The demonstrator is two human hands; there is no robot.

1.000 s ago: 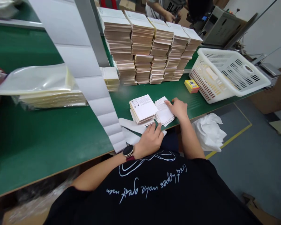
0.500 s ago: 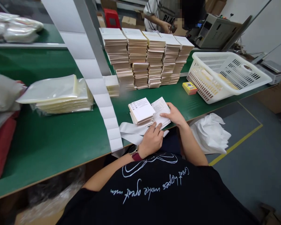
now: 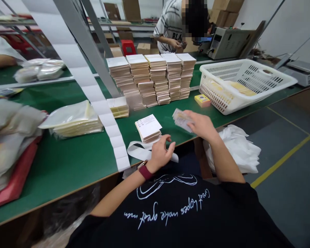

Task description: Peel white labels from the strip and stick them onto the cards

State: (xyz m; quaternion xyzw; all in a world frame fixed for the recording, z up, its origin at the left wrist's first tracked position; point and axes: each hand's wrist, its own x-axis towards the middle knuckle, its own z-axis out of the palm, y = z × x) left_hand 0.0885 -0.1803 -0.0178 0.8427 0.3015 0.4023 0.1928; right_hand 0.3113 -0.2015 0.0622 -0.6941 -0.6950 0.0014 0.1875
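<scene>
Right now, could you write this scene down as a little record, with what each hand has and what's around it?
Left hand: empty, fingers curled, beside a stack of white printed cards
Right hand: holding a small bundle of printed cards
Nearby: white paper strip, small yellow box, white plastic basket
Beyond: tall card stacks
Co-worker: standing across the bench, hands together

View: head-worn camera, above the person's black T-shirt (image 3: 170, 210), tilted forward and down.
Facing: across a green workbench (image 3: 67, 162), toward a co-worker (image 3: 170, 31) at 12 o'clock.
Nearness: left hand (image 3: 160, 155) and right hand (image 3: 201, 125) close, near the centre; co-worker farther off.
</scene>
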